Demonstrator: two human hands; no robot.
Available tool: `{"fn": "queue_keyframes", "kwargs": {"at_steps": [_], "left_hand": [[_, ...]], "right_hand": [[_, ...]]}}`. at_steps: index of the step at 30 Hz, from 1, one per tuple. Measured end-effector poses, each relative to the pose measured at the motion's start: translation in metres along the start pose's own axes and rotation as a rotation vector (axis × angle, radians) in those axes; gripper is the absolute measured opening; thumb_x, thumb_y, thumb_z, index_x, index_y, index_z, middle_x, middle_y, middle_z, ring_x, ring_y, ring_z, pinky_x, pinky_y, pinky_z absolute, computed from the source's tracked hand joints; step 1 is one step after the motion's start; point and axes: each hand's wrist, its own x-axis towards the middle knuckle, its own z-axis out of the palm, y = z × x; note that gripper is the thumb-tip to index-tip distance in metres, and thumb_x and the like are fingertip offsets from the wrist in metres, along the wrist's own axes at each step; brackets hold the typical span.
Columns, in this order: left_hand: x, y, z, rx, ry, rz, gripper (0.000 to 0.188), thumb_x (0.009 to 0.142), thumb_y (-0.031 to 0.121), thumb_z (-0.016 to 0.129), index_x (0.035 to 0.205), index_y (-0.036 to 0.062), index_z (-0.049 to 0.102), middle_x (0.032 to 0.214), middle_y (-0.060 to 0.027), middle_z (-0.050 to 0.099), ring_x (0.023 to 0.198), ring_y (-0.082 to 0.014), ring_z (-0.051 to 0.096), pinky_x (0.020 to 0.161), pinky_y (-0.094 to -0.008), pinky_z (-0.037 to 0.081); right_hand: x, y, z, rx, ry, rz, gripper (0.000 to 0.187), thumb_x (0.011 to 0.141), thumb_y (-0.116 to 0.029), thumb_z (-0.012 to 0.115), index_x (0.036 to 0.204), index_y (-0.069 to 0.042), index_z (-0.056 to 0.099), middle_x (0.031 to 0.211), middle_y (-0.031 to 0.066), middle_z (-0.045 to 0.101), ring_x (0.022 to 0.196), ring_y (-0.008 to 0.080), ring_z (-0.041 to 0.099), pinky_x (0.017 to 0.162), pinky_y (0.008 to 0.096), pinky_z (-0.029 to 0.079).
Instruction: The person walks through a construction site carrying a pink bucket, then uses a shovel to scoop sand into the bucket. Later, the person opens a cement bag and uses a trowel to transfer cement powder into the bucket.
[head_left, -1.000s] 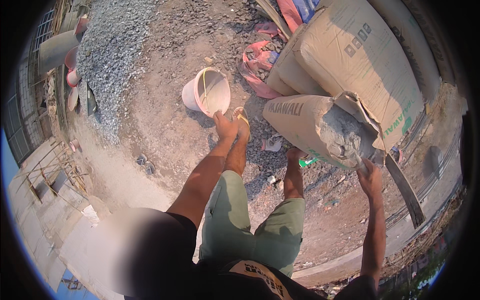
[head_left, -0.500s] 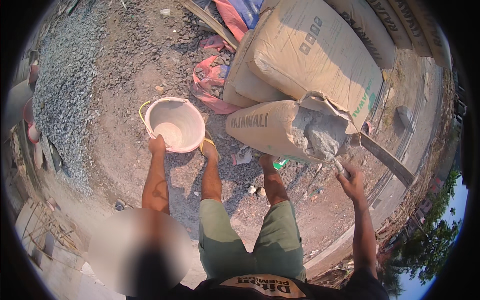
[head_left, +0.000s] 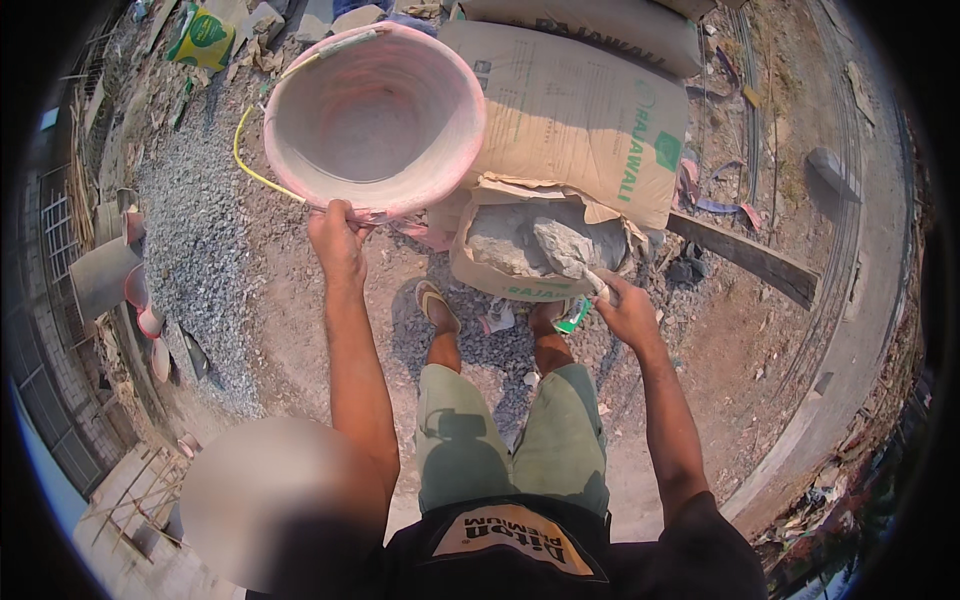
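Observation:
A pinkish, cement-stained bucket (head_left: pixel 448 150) is held up by its near rim in my left hand (head_left: pixel 338 240), fingers closed there. Its mouth faces me, showing a grey coating inside, and the yellow handle (head_left: pixel 245 160) hangs at its left. My right hand (head_left: pixel 628 308) is wrapped round the handle of a trowel (head_left: pixel 598 284). Grey cement powder (head_left: pixel 562 246) is heaped on its blade, which is mostly hidden by the load. This load sits at the torn mouth of an open paper cement bag (head_left: pixel 480 278), with more powder inside.
Full brown cement bags (head_left: pixel 570 120) are stacked just beyond the open one. A wooden plank (head_left: pixel 745 258) juts out to the right. Grey gravel (head_left: pixel 195 230) is spread at the left. My sandaled foot (head_left: pixel 438 305) stands close to the open bag.
My left hand has raised the bucket from near the ground, and it looms larger and farther forward. The trowel stays at the open bag, still carrying powder. The view has shifted.

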Motion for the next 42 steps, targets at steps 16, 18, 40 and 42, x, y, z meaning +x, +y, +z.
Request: {"fn": "queue_keyframes", "kwargs": {"at_steps": [16, 18, 40, 42], "left_hand": [[0.056, -0.055, 0.147, 0.586, -0.2, 0.186, 0.055, 0.08, 0.021, 0.056, 0.124, -0.0081, 0.04, 0.107, -0.021, 0.057, 0.088, -0.029, 0.063, 0.075, -0.0371, 0.052], [0.06, -0.046, 0.155, 0.605, -0.173, 0.287, 0.067, 0.079, 0.025, 0.06, 0.13, -0.0107, 0.034, 0.12, -0.0277, 0.051, 0.107, -0.0365, 0.055, 0.092, -0.0402, 0.042], [0.078, -0.047, 0.185, 0.626, -0.326, 0.491, 0.049, 0.085, 0.01, 0.05, 0.132, 0.0027, 0.039, 0.106, -0.029, 0.061, 0.098, -0.0434, 0.061, 0.087, -0.0461, 0.047], [0.075, -0.044, 0.193, 0.637, -0.333, 0.462, 0.05, 0.085, 0.011, 0.05, 0.133, 0.0028, 0.039, 0.107, -0.0282, 0.061, 0.098, -0.042, 0.062, 0.088, -0.0447, 0.047]], "right_hand": [[-0.058, -0.103, -0.186, -0.025, 0.038, 0.119, 0.034, 0.081, -0.017, 0.066, 0.11, 0.001, 0.062, 0.093, 0.0175, 0.067, 0.086, 0.0261, 0.065, 0.08, 0.034, 0.048], [-0.046, -0.118, -0.191, 0.019, 0.035, 0.127, 0.034, 0.082, -0.017, 0.065, 0.111, 0.001, 0.062, 0.096, 0.0171, 0.067, 0.088, 0.0246, 0.065, 0.082, 0.0336, 0.047], [-0.081, -0.052, -0.111, -0.219, 0.345, 0.098, 0.029, 0.078, -0.013, 0.067, 0.106, -0.006, 0.066, 0.086, 0.0177, 0.067, 0.077, 0.0332, 0.067, 0.071, 0.0396, 0.053], [-0.087, -0.03, -0.1, -0.325, 0.226, 0.135, 0.024, 0.079, -0.014, 0.064, 0.101, -0.005, 0.066, 0.082, 0.0191, 0.067, 0.077, 0.0348, 0.066, 0.07, 0.042, 0.053]]}}
